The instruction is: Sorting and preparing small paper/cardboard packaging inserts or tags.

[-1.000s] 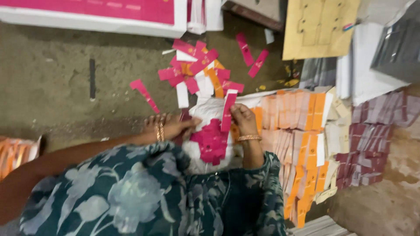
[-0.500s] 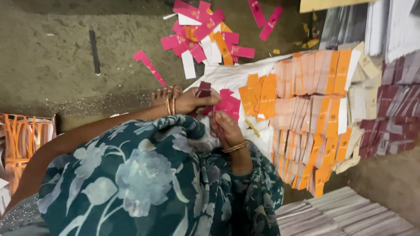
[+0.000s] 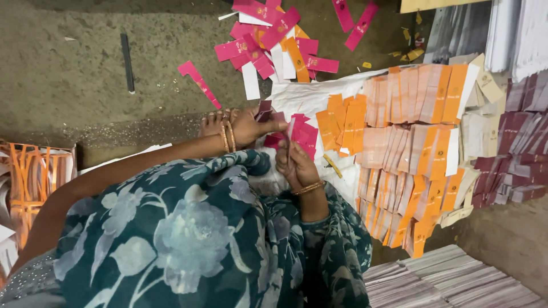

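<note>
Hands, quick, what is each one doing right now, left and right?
Left hand: closed, pinching a dark maroon paper tag.
Right hand: closed around a thin pale strip, beside the pink tags.

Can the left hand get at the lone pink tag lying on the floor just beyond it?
Probably yes: the pink tag lies on bare floor just past the left hand, nothing between, though that hand already holds tags.

Left hand (image 3: 242,126) fingers tucked beneath pink tags (image 3: 299,136), orange bundles (image 3: 25,177) cut off at left edge
</note>
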